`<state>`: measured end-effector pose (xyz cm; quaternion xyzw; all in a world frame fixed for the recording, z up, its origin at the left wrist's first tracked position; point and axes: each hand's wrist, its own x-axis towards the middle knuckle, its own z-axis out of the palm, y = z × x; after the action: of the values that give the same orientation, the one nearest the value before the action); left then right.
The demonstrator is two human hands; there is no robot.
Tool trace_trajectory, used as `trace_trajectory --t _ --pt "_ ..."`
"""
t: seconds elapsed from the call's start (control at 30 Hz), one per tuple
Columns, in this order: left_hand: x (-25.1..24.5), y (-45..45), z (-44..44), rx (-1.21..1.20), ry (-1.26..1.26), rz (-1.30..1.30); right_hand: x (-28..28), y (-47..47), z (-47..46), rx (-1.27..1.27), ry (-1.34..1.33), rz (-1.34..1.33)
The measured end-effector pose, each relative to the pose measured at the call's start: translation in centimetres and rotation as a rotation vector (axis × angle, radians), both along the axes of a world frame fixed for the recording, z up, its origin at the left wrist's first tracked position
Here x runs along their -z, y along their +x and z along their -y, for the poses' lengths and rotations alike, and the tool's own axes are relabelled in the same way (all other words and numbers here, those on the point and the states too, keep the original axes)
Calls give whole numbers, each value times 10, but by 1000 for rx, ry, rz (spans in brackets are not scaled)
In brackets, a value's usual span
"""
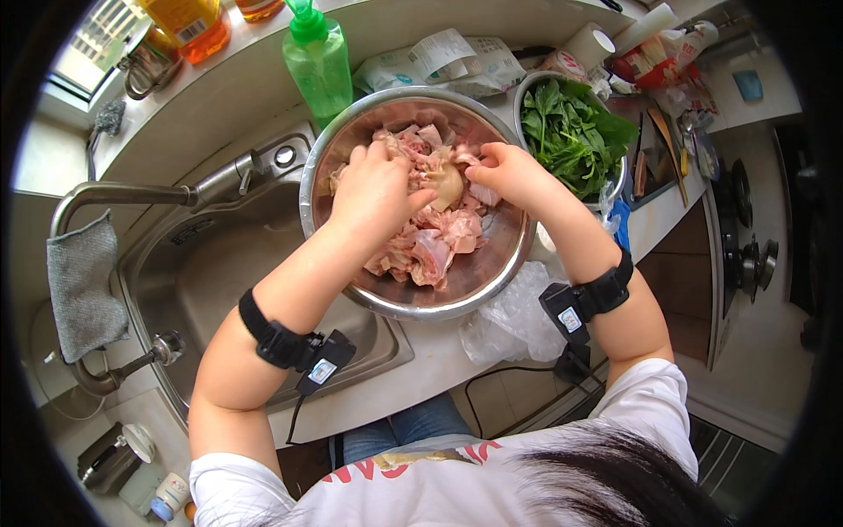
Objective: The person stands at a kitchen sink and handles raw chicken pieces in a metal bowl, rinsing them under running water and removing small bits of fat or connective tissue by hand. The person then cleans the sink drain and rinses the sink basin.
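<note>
A large stainless steel bowl [431, 315] rests across the sink edge and countertop, holding cut pieces of raw chicken [431, 247]. My left hand [379, 181] reaches over the bowl's left part with its fingers down in the meat. The fingertips are partly hidden, so whether they grip a piece is unclear. On the opposite side, my right hand [504, 171] pinches a small piece of pale chicken [466, 157] between thumb and fingers. Some water shows at the bottom right inside the bowl.
Left of the bowl lies the steel sink [217, 277] with its faucet [132, 193]. A green pump bottle [319, 66] stands behind. To the right are a bowl of leafy greens [570, 132], a crumpled plastic bag [514, 313] and a knife [640, 172].
</note>
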<state>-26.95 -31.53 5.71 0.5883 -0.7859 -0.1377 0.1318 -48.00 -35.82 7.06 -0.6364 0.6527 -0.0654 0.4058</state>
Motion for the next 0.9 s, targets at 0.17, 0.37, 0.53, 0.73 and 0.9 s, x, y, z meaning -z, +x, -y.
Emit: trace_trajectory --t 0.17,0.37,0.53,0.73,0.9 --pt "24 -24 9 19 -10 -84 8 8 -21 -295 -466 -293" --pt "7 -32 13 -114 614 -600 20 17 -38 -326 -477 -196" --pt "-11 -12 4 -116 795 -1121 29 7 -31 43 -287 260" --pt "-6 17 -1 -193 556 -1097 18 -2 -24 272 -69 657" --pt "4 23 -8 -159 590 -1139 -11 -1 -26 318 84 911"
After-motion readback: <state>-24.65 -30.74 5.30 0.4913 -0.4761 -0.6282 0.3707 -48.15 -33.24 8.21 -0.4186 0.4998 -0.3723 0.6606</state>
